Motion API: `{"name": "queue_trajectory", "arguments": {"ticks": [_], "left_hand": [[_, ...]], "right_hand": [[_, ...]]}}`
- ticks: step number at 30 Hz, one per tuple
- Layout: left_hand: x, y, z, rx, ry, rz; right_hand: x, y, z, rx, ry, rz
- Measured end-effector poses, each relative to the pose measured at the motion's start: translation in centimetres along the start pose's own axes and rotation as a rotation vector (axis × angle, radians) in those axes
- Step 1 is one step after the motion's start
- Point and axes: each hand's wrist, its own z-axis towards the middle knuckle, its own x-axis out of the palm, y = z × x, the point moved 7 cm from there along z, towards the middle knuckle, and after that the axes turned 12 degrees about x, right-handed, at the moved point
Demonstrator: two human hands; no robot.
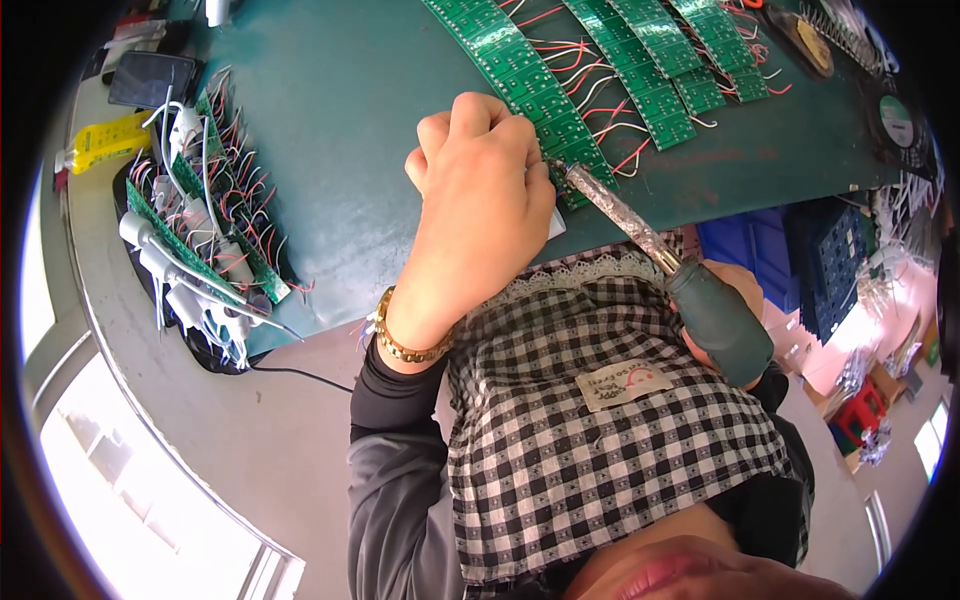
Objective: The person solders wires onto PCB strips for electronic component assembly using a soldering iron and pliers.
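My left hand (480,190) is closed over the near end of a long green circuit board strip (510,80), its fingers curled. Whatever lies between those fingertips is hidden beneath the hand. A soldering iron (720,325) with a dark green handle is gripped in my right hand (742,282), which shows partly behind the handle. The iron's metal shaft points up and left, its tip close to the strip's near end beside my left fingers. Whether the tip touches the board cannot be made out. Red and white wires (600,85) stick out along the strip's right side.
More green board strips (640,75) lie on the green mat (330,150) to the right. Wired boards with white connectors (200,220) are heaped at left, near a yellow bottle (108,142) and a phone (150,78). A solder spool (897,122) and blue bins (745,245) are at right.
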Motion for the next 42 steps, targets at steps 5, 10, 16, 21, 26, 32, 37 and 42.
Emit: {"name": "queue_trajectory", "arguments": {"ticks": [5,10,16,21,26,32,37,42], "left_hand": [[0.0,0.4,-0.1,-0.028,0.024,-0.003],[0.0,0.2,0.0,-0.015,0.006,-0.018],[0.1,0.2,-0.2,-0.005,0.000,-0.013],[0.2,0.1,-0.1,0.006,-0.004,-0.015],[0.2,-0.1,0.2,0.059,-0.032,0.001],[-0.7,-0.3,-0.1,0.075,-0.050,0.034],[-2.5,-1.4,-0.6,0.160,0.088,0.035],[-7.3,1.1,5.4,0.087,0.190,0.259]], "right_hand": [[0.0,-1.4,0.0,0.365,0.064,-0.145],[0.4,-6.6,-4.1,1.042,0.186,0.035],[-0.5,-2.0,-2.6,0.598,-0.115,0.343],[1.3,-6.3,-4.6,1.194,0.051,0.568],[2.2,-6.4,-4.3,1.074,0.274,1.052],[-0.5,0.7,-0.2,0.335,0.028,0.558],[0.1,-3.8,-1.3,0.382,-0.069,0.545],[-1.8,-2.2,-0.4,-0.015,-0.195,0.451]]}}
